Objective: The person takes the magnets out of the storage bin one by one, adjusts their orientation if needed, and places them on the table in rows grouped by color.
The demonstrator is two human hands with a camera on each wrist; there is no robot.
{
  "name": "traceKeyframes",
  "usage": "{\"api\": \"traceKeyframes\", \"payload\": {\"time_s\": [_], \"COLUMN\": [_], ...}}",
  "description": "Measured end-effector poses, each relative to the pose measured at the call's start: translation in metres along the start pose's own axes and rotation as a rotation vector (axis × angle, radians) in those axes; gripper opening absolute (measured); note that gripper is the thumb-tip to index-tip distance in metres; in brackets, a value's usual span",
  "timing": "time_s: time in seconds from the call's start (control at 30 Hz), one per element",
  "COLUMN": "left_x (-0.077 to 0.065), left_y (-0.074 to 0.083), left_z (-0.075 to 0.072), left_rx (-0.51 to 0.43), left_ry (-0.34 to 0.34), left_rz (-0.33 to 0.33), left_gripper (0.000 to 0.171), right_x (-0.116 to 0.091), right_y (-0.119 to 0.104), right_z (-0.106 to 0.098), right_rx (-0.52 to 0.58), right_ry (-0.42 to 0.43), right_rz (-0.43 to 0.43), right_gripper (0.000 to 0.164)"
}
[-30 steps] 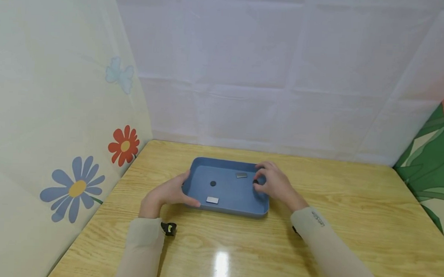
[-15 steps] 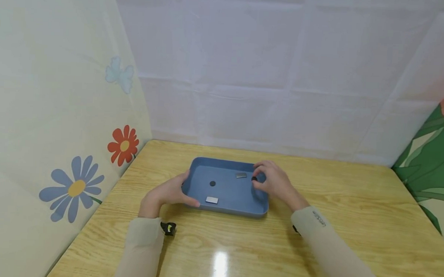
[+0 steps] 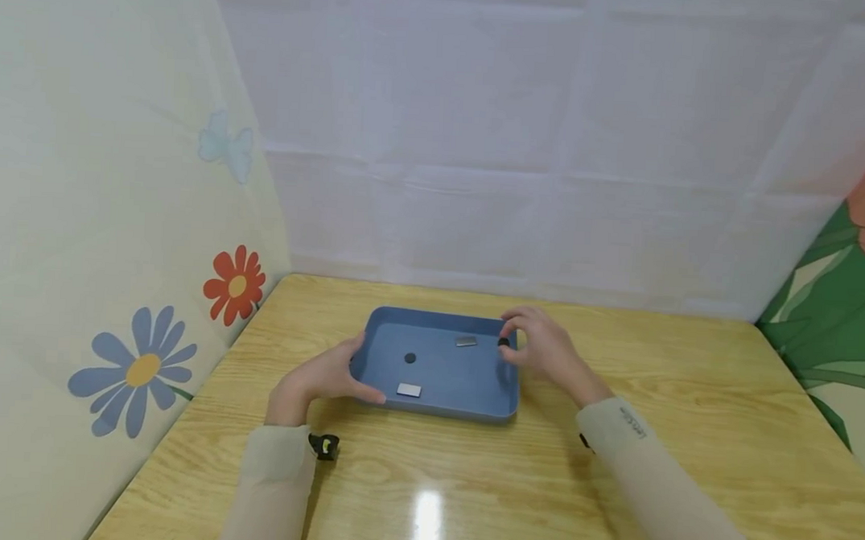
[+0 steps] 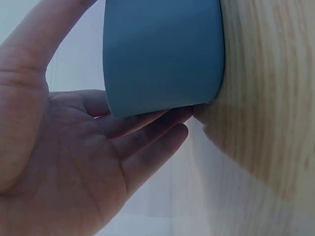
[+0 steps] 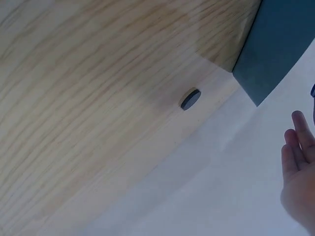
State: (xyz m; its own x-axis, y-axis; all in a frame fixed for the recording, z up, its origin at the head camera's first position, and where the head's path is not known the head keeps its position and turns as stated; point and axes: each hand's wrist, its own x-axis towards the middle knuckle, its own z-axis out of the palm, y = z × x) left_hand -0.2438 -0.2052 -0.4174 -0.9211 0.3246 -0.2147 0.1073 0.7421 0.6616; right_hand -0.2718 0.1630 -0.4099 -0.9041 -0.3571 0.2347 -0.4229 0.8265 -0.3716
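A shallow blue tray (image 3: 464, 376) lies on the wooden table. My left hand (image 3: 324, 376) holds its left end, thumb at the front corner; in the left wrist view, that hand's fingers (image 4: 152, 152) reach behind the tray wall (image 4: 162, 54). Above the tray's right end, my right hand (image 3: 545, 347) pinches a small black disc (image 3: 503, 342) between thumb and fingertips. Inside the tray lie another dark disc (image 3: 410, 358), a grey rectangular piece (image 3: 466, 341) and a white-topped rectangular piece (image 3: 409, 390). The right wrist view catches the right hand (image 5: 301, 172) only at its edge.
One more dark round disc (image 5: 190, 99) lies on the table outside the tray, seen in the right wrist view. The wooden table (image 3: 659, 393) ends at a white cloth backdrop (image 3: 438, 141), with a flower-printed sheet (image 3: 152, 209) along the left side.
With the black disc in its fingertips, my right hand has risen from inside the tray and shifted slightly right toward its right rim. The left hand keeps its hold on the tray.
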Motion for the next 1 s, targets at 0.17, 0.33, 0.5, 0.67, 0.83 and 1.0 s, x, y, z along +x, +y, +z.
{"api": "traceKeyframes", "payload": {"time_s": [0.17,0.33,0.5,0.67,0.83,1.0], "left_x": [0.000,0.000,0.000,0.000,0.000,0.001], "left_y": [-0.001,-0.001,0.000,0.000,-0.002,-0.003], "left_z": [0.000,0.001,0.002,0.001,0.001,0.001], "left_rx": [-0.003,-0.003,-0.001,-0.005,-0.006,-0.005], "left_ry": [-0.002,-0.004,-0.003,-0.004,-0.003,-0.004], "left_rz": [0.002,-0.007,-0.002,-0.005,0.002,0.018], "left_gripper": [0.134,0.134,0.133,0.132,0.132,0.132], "right_x": [-0.005,-0.010,-0.017,-0.026,-0.037,-0.049], "right_y": [0.010,0.022,0.037,0.052,0.068,0.081], "right_z": [-0.004,-0.008,-0.015,-0.025,-0.033,-0.042], "right_rx": [-0.024,-0.026,-0.026,-0.039,-0.046,-0.031], "right_ry": [0.024,0.036,0.026,0.001,0.003,-0.006], "right_rz": [-0.005,0.014,0.046,0.092,0.131,0.171], "right_gripper": [0.012,0.011,0.010,0.014,0.015,0.015]}}
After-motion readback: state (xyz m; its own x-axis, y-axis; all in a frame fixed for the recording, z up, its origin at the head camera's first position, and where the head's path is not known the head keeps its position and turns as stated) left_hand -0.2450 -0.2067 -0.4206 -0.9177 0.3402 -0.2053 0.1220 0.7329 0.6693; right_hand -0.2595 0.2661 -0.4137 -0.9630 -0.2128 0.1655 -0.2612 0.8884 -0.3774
